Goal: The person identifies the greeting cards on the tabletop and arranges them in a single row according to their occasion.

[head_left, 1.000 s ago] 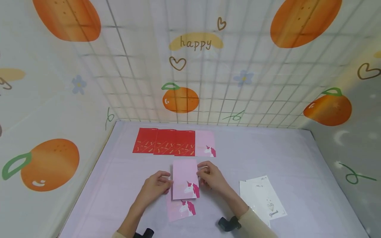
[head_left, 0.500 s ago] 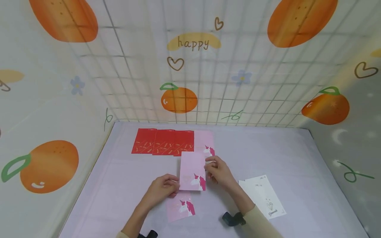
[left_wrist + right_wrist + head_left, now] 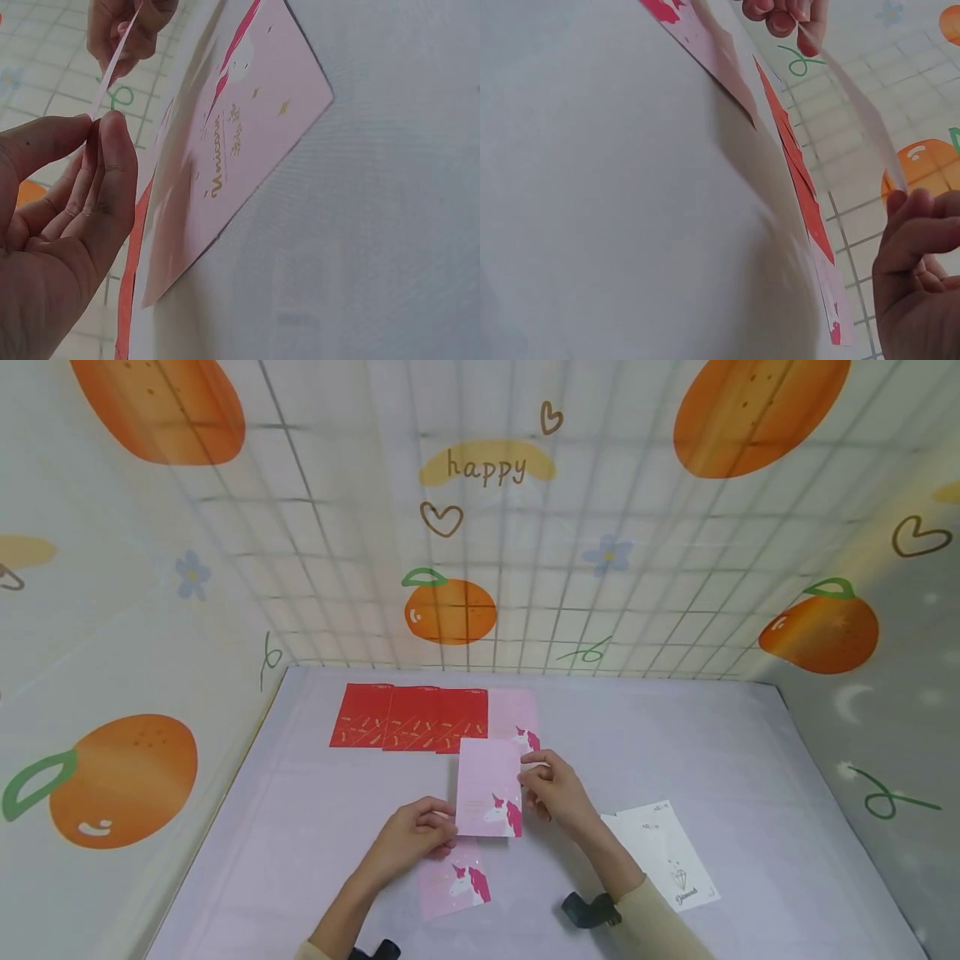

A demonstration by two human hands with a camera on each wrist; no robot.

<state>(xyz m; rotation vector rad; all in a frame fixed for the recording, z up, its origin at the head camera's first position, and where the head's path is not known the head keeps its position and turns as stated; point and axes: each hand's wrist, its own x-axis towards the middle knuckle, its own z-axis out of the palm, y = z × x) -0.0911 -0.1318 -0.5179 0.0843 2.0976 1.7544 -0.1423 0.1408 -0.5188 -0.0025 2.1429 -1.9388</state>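
Bending worries me most as I watch from afar: the held pink card [image 3: 487, 777], raised at the lower centre of the head view, is gripped only by its edges and looks slightly bowed in the right wrist view, so uneven pressure could crease it or let a corner slip. Lowered carelessly, it might nudge the far pink card [image 3: 512, 710] or the red cards [image 3: 412, 718] on the tabletop [image 3: 255, 827]. My left hand [image 3: 408, 839] pinches near its lower left corner; my right hand [image 3: 561, 793] pinches its right edge, both narrow.
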